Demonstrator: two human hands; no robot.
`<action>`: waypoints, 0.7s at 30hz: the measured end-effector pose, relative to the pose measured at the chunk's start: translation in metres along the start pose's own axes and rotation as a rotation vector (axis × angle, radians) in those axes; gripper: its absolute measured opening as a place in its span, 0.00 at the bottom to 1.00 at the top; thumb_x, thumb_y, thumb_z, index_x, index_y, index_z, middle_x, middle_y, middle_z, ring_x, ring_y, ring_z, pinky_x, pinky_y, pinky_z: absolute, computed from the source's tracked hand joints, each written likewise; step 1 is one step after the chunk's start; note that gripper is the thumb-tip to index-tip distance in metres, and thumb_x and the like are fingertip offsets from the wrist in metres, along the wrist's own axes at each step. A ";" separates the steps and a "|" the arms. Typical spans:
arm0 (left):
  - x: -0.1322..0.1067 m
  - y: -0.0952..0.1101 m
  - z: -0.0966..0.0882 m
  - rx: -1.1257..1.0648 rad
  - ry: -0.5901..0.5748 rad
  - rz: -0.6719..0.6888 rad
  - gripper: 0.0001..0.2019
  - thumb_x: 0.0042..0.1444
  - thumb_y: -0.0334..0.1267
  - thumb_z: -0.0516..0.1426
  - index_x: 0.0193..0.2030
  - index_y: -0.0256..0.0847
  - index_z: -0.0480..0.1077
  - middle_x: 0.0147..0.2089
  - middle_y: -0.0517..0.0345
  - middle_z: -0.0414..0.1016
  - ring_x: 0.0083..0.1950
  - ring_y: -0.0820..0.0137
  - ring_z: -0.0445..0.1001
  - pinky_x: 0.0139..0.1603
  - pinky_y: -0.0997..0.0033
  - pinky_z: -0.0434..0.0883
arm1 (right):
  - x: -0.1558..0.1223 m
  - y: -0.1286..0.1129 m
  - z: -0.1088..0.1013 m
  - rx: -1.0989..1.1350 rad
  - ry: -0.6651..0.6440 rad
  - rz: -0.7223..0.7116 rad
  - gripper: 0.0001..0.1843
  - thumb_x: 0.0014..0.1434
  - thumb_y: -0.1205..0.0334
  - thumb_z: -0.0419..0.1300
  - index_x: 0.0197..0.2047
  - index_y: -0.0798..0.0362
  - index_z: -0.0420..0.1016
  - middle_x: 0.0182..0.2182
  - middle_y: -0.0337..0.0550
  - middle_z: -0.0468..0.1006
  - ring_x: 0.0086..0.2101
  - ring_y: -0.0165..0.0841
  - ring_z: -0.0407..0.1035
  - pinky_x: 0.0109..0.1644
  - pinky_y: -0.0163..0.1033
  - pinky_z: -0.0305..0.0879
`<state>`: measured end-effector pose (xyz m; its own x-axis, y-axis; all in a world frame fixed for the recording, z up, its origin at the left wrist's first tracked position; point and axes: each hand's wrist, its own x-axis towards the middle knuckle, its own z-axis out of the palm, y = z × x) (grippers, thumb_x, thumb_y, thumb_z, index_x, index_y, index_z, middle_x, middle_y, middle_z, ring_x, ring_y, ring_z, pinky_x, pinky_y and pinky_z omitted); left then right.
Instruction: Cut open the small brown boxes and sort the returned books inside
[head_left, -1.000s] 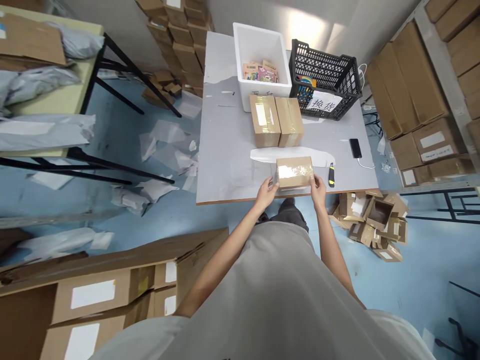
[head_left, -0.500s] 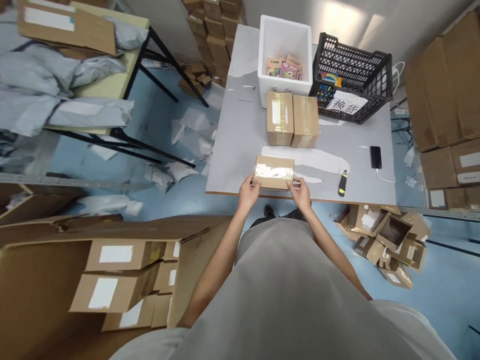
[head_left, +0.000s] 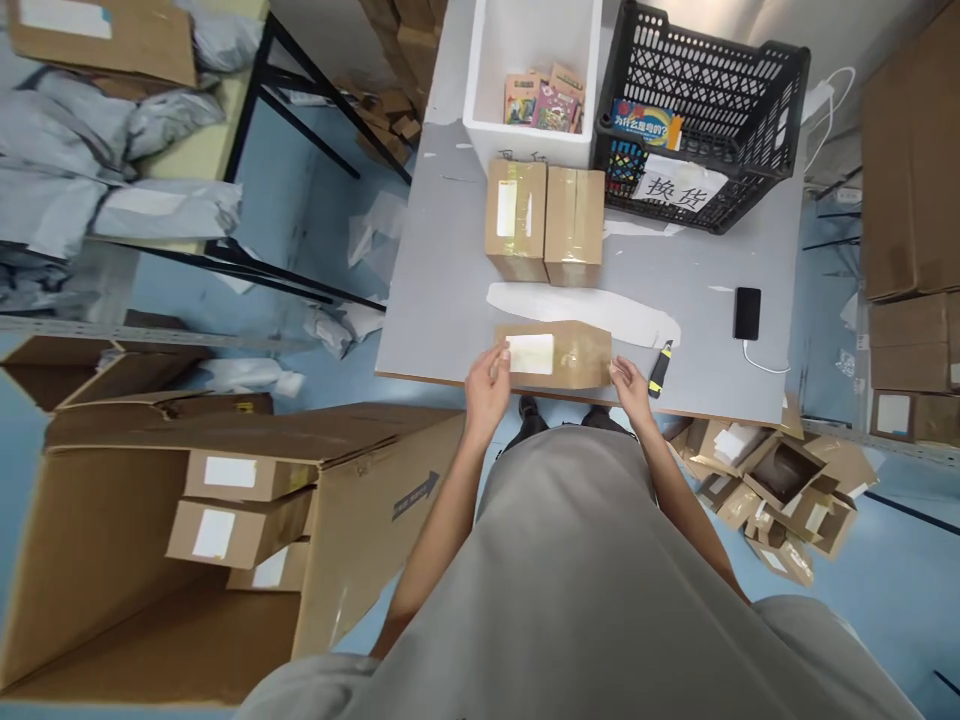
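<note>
Head view: a sign (head_left: 679, 186) reads "换货"; left fingers (head_left: 493, 360) grip a labelled box (head_left: 561, 356), right fingers (head_left: 624, 371) curl beside it, contact unclear.

Set on the head, high above the gray shirt (head_left: 570, 560). Looking forward and down, past the left hand (head_left: 489, 392) and right hand (head_left: 631, 388), onto the gray table (head_left: 442, 270). Very close to the shirt, a bit farther from the table. Wide enough to catch the big open carton (head_left: 367, 490) at left, the black plastic crate (head_left: 757, 188) up top and the cardboard box pile (head_left: 780, 500) at right.
</note>
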<state>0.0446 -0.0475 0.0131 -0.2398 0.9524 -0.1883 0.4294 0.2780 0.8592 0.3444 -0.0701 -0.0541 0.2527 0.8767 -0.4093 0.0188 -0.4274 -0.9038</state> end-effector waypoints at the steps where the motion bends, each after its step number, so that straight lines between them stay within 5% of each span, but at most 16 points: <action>1: 0.007 -0.004 0.008 0.011 0.030 -0.086 0.23 0.76 0.52 0.59 0.67 0.41 0.82 0.73 0.41 0.80 0.77 0.49 0.75 0.82 0.50 0.67 | 0.002 0.002 -0.011 0.023 -0.013 0.013 0.50 0.54 0.19 0.71 0.63 0.53 0.83 0.67 0.62 0.84 0.67 0.55 0.78 0.75 0.62 0.73; 4: 0.027 -0.017 0.035 0.014 0.013 -0.369 0.27 0.69 0.49 0.65 0.68 0.34 0.79 0.77 0.30 0.75 0.81 0.43 0.71 0.84 0.45 0.65 | 0.009 0.007 -0.030 0.048 -0.107 0.037 0.51 0.56 0.20 0.70 0.66 0.53 0.85 0.67 0.58 0.84 0.71 0.56 0.74 0.80 0.61 0.69; 7: 0.030 -0.021 0.056 -0.035 -0.060 -0.430 0.25 0.68 0.52 0.64 0.61 0.34 0.82 0.69 0.33 0.83 0.74 0.45 0.78 0.78 0.46 0.72 | 0.017 0.009 -0.036 0.031 -0.126 0.055 0.53 0.53 0.20 0.72 0.66 0.54 0.85 0.67 0.59 0.85 0.71 0.57 0.75 0.80 0.61 0.68; 11: 0.014 -0.006 0.061 -0.060 -0.063 -0.293 0.27 0.66 0.61 0.64 0.55 0.37 0.85 0.60 0.43 0.89 0.65 0.48 0.84 0.72 0.48 0.78 | 0.026 0.008 -0.044 0.034 -0.175 -0.004 0.49 0.57 0.22 0.71 0.68 0.51 0.86 0.68 0.53 0.84 0.71 0.56 0.75 0.82 0.61 0.66; 17: -0.004 0.035 0.039 -0.115 -0.032 0.035 0.33 0.66 0.62 0.67 0.66 0.39 0.82 0.70 0.42 0.83 0.65 0.53 0.85 0.69 0.53 0.82 | 0.037 -0.009 -0.057 0.073 -0.137 -0.099 0.52 0.61 0.24 0.71 0.74 0.54 0.82 0.68 0.54 0.84 0.72 0.56 0.75 0.83 0.62 0.65; 21: 0.010 0.031 0.022 -0.138 -0.062 0.056 0.32 0.68 0.63 0.66 0.67 0.39 0.82 0.69 0.41 0.83 0.66 0.52 0.85 0.67 0.53 0.83 | 0.034 -0.026 -0.047 0.024 -0.102 -0.138 0.49 0.64 0.28 0.71 0.75 0.53 0.81 0.66 0.52 0.85 0.71 0.53 0.76 0.82 0.59 0.67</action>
<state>0.0747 -0.0262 0.0274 -0.1632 0.9730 -0.1633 0.3159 0.2084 0.9256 0.3984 -0.0394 -0.0387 0.1494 0.9451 -0.2907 0.0229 -0.2973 -0.9545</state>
